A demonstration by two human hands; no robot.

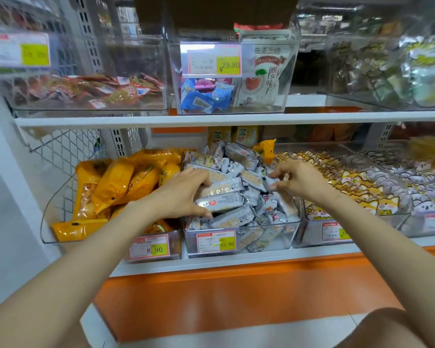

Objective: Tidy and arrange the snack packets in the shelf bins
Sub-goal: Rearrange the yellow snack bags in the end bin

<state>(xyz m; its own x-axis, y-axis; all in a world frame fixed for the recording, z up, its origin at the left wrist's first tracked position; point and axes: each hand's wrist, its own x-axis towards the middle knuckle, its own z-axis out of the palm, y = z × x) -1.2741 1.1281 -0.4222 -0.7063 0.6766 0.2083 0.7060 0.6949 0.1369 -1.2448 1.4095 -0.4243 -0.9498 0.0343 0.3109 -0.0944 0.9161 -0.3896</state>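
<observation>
A clear middle bin (236, 243) on the lower shelf is heaped with small white and grey snack packets (239, 156). My left hand (183, 192) is in the bin's left side, fingers and thumb closed around a stack of these white packets (221, 197). My right hand (296, 179) hovers over the right side of the heap, pinching the edge of one white packet (268, 183) between thumb and fingertips. One yellow packet (265, 149) lies at the back of the white heap.
A bin of yellow-orange packets (116, 182) stands to the left, and bins of yellow cat-print packets (347, 187) and white animal-print packets (427, 189) to the right. The upper shelf (211, 119) carries more clear bins. An orange base (236, 292) runs below.
</observation>
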